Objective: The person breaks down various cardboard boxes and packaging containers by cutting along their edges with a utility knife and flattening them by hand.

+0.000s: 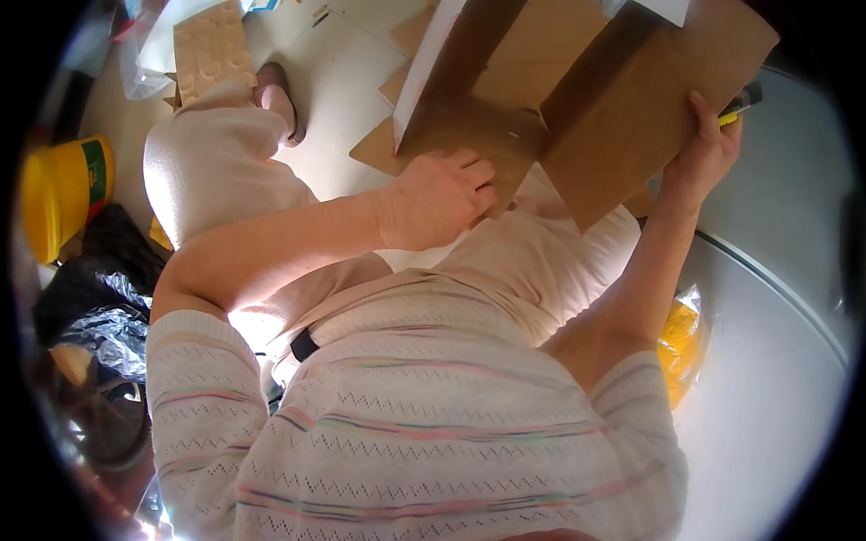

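An open brown cardboard box (622, 99) is tilted above my lap, its inside facing me and one lower flap (510, 149) folded toward me. My left hand (442, 194) is closed, its curled fingers at the edge of that flap. On the right, my right hand (704, 153) grips the box's side wall, fingertips showing on the inner face. A yellow-and-black tool (740, 104) sticks out beside my right fingers. Its kind is unclear, since the hand and box partly hide it.
At the left stand a yellow bucket (68, 194) and black plastic bags (104, 288). A flattened cardboard piece (214, 50) lies ahead, near my shoe (280, 99). A grey-white curved surface (767, 234) is at the right, with a yellow plastic-wrapped item (681, 347) beside it.
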### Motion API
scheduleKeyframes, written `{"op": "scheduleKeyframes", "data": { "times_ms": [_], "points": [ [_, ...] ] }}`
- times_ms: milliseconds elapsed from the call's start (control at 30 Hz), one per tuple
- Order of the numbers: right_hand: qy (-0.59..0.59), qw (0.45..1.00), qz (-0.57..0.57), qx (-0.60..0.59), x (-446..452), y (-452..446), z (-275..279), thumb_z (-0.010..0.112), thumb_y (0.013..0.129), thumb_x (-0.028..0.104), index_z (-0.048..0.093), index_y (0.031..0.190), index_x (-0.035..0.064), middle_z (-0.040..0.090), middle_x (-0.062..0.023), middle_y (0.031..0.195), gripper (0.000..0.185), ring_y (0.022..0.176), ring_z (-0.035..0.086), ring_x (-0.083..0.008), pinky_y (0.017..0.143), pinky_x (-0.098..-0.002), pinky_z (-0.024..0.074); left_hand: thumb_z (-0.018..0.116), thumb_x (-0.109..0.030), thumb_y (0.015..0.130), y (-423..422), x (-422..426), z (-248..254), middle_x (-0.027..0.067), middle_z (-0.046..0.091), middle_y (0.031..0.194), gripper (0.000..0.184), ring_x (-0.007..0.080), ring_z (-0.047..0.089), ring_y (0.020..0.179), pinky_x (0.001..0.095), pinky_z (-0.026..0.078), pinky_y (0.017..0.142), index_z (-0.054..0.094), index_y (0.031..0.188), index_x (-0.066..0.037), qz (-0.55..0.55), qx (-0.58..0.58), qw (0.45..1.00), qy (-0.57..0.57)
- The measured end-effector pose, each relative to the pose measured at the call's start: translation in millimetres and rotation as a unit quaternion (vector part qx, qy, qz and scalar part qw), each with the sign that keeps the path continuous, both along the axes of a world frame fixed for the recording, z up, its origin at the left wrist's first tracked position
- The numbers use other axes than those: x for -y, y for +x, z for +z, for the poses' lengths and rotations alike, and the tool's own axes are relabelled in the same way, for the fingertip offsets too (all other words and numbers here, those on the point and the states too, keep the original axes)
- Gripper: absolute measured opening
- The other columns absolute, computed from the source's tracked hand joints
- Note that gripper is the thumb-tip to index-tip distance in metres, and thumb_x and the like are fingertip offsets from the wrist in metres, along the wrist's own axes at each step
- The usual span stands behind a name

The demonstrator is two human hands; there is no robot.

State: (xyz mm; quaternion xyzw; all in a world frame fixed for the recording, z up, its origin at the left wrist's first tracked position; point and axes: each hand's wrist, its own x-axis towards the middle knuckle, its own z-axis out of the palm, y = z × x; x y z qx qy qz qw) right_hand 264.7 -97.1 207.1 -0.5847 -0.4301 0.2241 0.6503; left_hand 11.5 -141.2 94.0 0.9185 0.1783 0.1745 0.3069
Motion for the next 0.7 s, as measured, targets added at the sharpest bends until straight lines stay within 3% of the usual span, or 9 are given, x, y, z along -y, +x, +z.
{"op": "scheduleKeyframes", "data": {
  "times_ms": [67,267,367,467,533,567,633,700],
  "points": [
    [0.002,1.000,0.005,0.002,0.3,-3.8,2.2,0.060,0.072,-0.003,0.051,0.099,-0.0048,0.058,-0.0120,0.094,0.028,0.083,0.058,-0.0192,0.075,-0.0278,0.0477,0.065,-0.014,0.062,0.7,-0.8,-1.5,0.0048,0.050,0.085,0.029,0.0214,0.051,0.079,0.0316,0.046,0.063,0.057,0.088,-0.007,0.005,0.052,0.999,-0.002],
    [-0.008,0.999,0.004,0.040,1.1,-17.7,11.2,0.060,0.072,-0.002,0.051,0.102,-0.0050,0.058,-0.0110,0.096,0.032,0.085,0.058,-0.0185,0.075,-0.0262,0.0466,0.068,-0.023,0.061,-1.8,-2.5,-1.1,0.0054,0.049,0.084,0.032,0.0230,0.050,0.078,0.0339,0.044,0.064,0.056,0.086,-0.008,-0.006,0.064,0.998,-0.026],
    [-0.008,0.998,0.025,0.057,0.3,-19.9,12.7,0.060,0.073,-0.001,0.050,0.105,-0.0054,0.058,-0.0106,0.097,0.034,0.086,0.057,-0.0181,0.075,-0.0261,0.0464,0.065,-0.028,0.065,-4.5,-7.5,2.4,0.0056,0.051,0.090,0.033,0.0226,0.051,0.087,0.0385,0.043,0.074,0.058,0.091,-0.009,-0.037,0.009,0.997,-0.062],
    [-0.033,0.995,0.053,0.072,-6.1,-19.2,14.8,0.059,0.074,0.001,0.051,0.103,-0.0037,0.058,-0.0087,0.092,0.030,0.080,0.057,-0.0157,0.070,-0.0249,0.0461,0.069,-0.027,0.060,-6.9,-14.6,-1.5,0.0071,0.052,0.100,0.054,0.0248,0.050,0.094,0.0476,0.034,0.089,0.054,0.109,-0.012,-0.100,-0.013,0.994,-0.054],
    [-0.058,0.994,0.069,0.058,-15.7,-23.4,16.0,0.060,0.076,0.003,0.053,0.097,-0.0002,0.059,-0.0053,0.081,0.022,0.067,0.056,-0.0114,0.061,-0.0223,0.0456,0.067,-0.025,0.063,-13.1,-19.8,-2.6,0.0072,0.051,0.106,0.058,0.0249,0.049,0.099,0.0509,0.027,0.095,0.050,0.117,-0.013,-0.120,-0.152,0.981,0.025],
    [-0.081,0.991,0.092,0.050,-21.8,-17.3,11.8,0.059,0.077,0.004,0.052,0.101,-0.0015,0.059,-0.0064,0.084,0.025,0.070,0.056,-0.0128,0.063,-0.0234,0.0459,0.066,-0.024,0.064,-16.2,-21.4,-4.0,0.0072,0.050,0.109,0.061,0.0250,0.049,0.102,0.0526,0.024,0.098,0.048,0.121,-0.013,-0.129,-0.219,0.965,0.063],
    [-0.128,0.981,0.139,0.034,-38.7,-0.4,-0.6,0.059,0.077,0.006,0.051,0.107,-0.0042,0.058,-0.0086,0.089,0.032,0.076,0.057,-0.0156,0.067,-0.0257,0.0465,0.063,-0.021,0.067,-21.9,-22.9,-11.2,0.0061,0.052,0.106,0.057,0.0251,0.049,0.102,0.0522,0.023,0.099,0.048,0.122,-0.014,-0.101,-0.251,0.954,0.128],
    [-0.180,0.976,0.126,0.008,-59.6,-21.0,0.1,0.058,0.080,0.015,0.054,0.101,-0.0005,0.059,-0.0073,0.085,0.026,0.071,0.057,-0.0145,0.062,-0.0266,0.0471,0.059,-0.017,0.070,-22.2,-25.5,-10.7,0.0051,0.055,0.102,0.054,0.0244,0.050,0.101,0.0514,0.023,0.099,0.047,0.123,-0.015,-0.097,-0.299,0.939,0.139]
  ]
}}
